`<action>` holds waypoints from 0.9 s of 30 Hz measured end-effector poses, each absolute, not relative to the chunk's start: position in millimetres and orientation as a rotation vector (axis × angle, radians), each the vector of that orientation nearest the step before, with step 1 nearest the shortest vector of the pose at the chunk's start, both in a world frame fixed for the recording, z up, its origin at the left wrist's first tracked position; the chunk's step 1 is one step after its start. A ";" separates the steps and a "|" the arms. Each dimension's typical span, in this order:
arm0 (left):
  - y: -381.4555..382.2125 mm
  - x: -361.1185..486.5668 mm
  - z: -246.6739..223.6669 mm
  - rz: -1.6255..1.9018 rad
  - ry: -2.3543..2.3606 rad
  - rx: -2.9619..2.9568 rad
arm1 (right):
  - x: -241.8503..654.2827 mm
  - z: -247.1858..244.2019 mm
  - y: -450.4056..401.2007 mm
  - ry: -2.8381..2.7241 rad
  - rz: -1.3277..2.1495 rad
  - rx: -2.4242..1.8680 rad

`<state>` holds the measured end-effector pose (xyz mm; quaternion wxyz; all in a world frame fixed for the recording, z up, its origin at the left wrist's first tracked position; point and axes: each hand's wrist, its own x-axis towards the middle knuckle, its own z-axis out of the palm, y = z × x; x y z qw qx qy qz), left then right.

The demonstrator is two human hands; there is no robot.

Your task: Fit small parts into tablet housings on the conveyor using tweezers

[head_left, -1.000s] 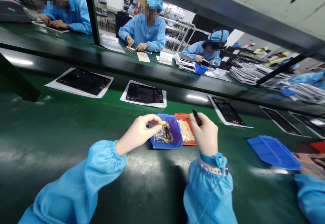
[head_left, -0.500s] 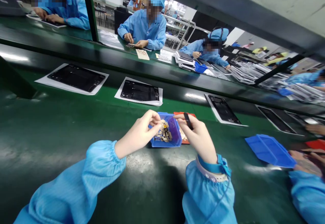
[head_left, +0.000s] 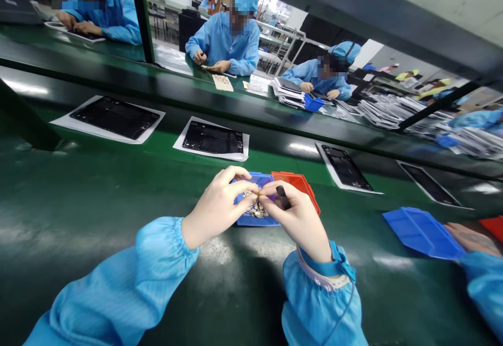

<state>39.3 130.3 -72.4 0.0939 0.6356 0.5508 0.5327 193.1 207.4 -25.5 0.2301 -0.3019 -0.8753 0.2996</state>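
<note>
My left hand (head_left: 220,204) is closed in a pinch over a blue bin (head_left: 257,221), its fingertips on a small yellow part (head_left: 259,194). The thumb and forefinger of my right hand (head_left: 296,215) meet the left fingertips at the same part, which they mostly cover. A short black piece (head_left: 282,198) shows among my right fingers; its kind is unclear. Small pale and dark pieces (head_left: 256,211) lie in the blue bin, partly hidden by my hands. Just behind my right hand stands a red bin (head_left: 301,185). A blue strap (head_left: 328,265) circles my right wrist.
Black flat panels on white sheets (head_left: 214,139) lie along the far side of the green bench (head_left: 118,194). Another blue bin (head_left: 424,233) stands at right beside a co-worker's hand (head_left: 473,237). A dark post (head_left: 141,16) rises at left. Several people work across the bench.
My right hand has moved left, bringing its fingertips against those of my left hand. More of the red bin shows. The co-worker's hand at right has shifted beside the other blue bin.
</note>
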 end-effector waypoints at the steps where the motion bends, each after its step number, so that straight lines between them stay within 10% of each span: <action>1: 130.4 38.9 -72.3 1.596 1.638 1.882 | 192.7 -25.3 206.9 -2.414 0.809 -0.827; 27: 172.0 57.9 -82.5 1.169 1.843 1.793 | 259.5 23.1 186.6 -1.718 0.695 -0.968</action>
